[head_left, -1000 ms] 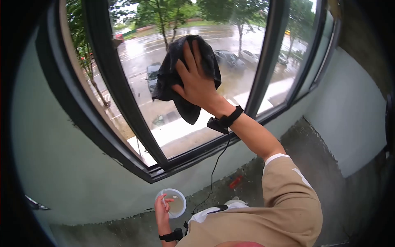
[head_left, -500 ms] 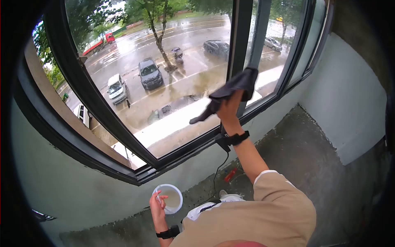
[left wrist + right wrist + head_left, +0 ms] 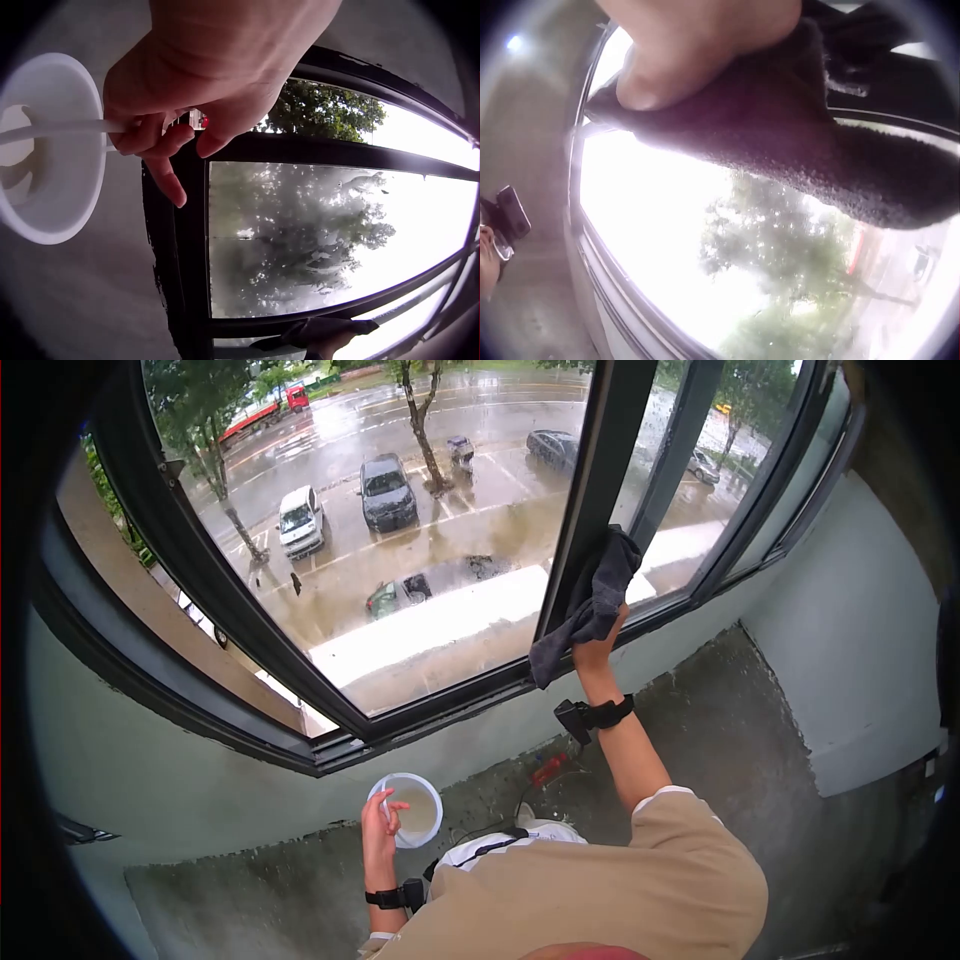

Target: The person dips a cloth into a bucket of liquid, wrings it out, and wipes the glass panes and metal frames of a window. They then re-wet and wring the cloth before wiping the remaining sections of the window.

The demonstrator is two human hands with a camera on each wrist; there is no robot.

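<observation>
My right hand (image 3: 600,650) holds a dark grey cloth (image 3: 606,588) against the black upright window frame (image 3: 584,500), low near the sill. One end of the cloth hangs over the bottom rail. In the right wrist view the thumb lies along the bunched cloth (image 3: 772,127), and the other fingers are hidden. Lower left, my left hand (image 3: 378,832) grips the handle of a white bucket (image 3: 438,815), which hangs beside the wall with cloudy water inside. The left wrist view shows the white handle (image 3: 67,129) passing into the curled fingers, some of them loosely extended.
A large window pane (image 3: 470,560) with water marks faces me, and a car park lies outside. The left part of the window is open. Below the sill runs a pale green wall (image 3: 250,790). A red object (image 3: 549,769) lies on the wet-looking concrete floor (image 3: 700,760).
My right hand has taken the cloth from the middle of the pane, right and down to the upright frame, where the cloth is now bunched. My left hand still holds the bucket.
</observation>
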